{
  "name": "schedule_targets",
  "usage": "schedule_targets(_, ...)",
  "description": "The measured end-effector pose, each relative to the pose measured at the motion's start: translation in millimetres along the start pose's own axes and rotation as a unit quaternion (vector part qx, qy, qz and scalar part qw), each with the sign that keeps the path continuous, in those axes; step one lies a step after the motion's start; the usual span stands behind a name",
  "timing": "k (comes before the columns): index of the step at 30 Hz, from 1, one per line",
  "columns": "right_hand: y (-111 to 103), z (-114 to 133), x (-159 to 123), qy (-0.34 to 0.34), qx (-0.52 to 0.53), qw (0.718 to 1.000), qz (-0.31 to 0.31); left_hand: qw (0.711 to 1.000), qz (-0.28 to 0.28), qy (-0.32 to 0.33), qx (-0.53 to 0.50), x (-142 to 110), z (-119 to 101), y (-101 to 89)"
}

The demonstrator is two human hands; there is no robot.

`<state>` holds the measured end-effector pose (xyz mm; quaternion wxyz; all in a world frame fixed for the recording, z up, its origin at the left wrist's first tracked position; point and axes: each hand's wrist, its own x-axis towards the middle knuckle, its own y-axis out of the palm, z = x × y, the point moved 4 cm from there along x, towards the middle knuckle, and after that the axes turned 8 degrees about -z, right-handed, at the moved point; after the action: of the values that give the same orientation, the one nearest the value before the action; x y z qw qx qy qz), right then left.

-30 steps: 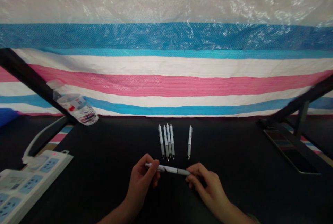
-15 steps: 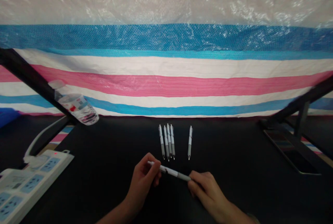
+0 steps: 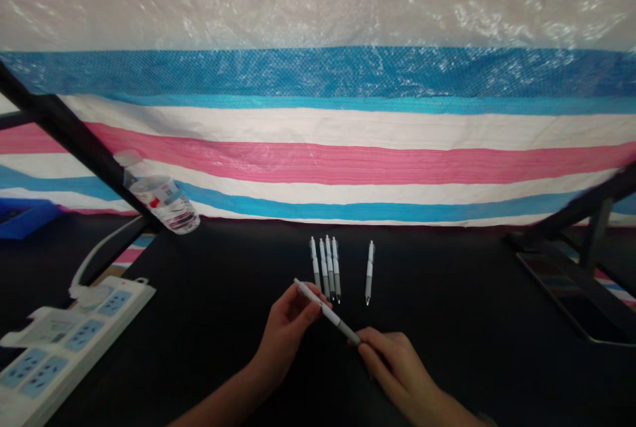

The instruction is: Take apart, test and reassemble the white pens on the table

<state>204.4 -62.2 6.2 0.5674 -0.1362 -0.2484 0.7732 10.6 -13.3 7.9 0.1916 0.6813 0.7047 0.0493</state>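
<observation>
A white click pen with a grey grip (image 3: 332,315) slants between my two hands, its push-button end up and to the left. My right hand (image 3: 395,364) pinches it closed at the grey tip end, so the point is hidden. My left hand (image 3: 289,331) is closed around its upper barrel, thumb in front and fingers partly behind. Beyond the hands, several matching pens (image 3: 328,265) lie side by side on the black table, tips toward me. One more such pen (image 3: 370,271) lies apart to their right.
On the left sits a white power strip (image 3: 74,341) with a plugged-in cable. A clear plastic bottle (image 3: 166,202) leans by a black frame bar (image 3: 84,142). At the right lies a dark phone (image 3: 571,298). A striped tarp (image 3: 348,162) hangs behind the table.
The held pen has tilted more steeply, its button end rising and now showing above my left fingers. My left hand has shifted slightly right along the barrel. The view has turned a little left.
</observation>
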Motion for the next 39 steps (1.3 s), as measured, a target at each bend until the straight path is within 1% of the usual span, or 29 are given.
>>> schedule_targets(2, -0.3, -1.5, 0.1, 0.011, 0.018, 1.0, -0.013, 1.0, -0.007, 0.0, -0.004, 3.6, 0.6, -2.3)
schedule_targets(6, 2.7, -8.8, -0.7, 0.026, 0.036, 0.998, -0.044, 1.0, 0.0, 0.004, -0.013, 8.5, -0.1, -4.5)
schedule_targets(12, 10.3, -14.2, 0.2, 0.011, 0.037, 0.999, -0.031, 1.0, 0.002, 0.012, 0.017, 11.7, -1.3, -4.8)
schedule_targets(16, 10.8, -14.3, 1.3, 0.008, 0.037, 0.999, -0.036, 1.0, -0.007, 0.005, 0.013, 12.5, -0.9, -5.3)
schedule_targets(21, 11.6, -16.4, 0.6, 0.008, 0.027, 0.999, -0.043, 1.0, -0.017, 0.015, 0.012, 12.6, -1.2, -6.7)
schedule_targets(26, 11.6, -15.9, 0.2, 0.008, 0.02, 0.999, -0.038, 1.0, -0.008, 0.012, 0.006, 12.3, 0.0, -5.9)
schedule_targets(35, 11.7, -16.5, -0.5, 0.009, 0.024, 0.999, -0.04, 1.0, -0.023, 0.002, 0.001, 12.0, 0.7, -8.3)
schedule_targets(39, 11.1, -15.9, -0.4, 0.004, 0.026, 0.999, -0.044, 0.999, -0.039, 0.011, 0.0, 13.3, 0.8, -10.1)
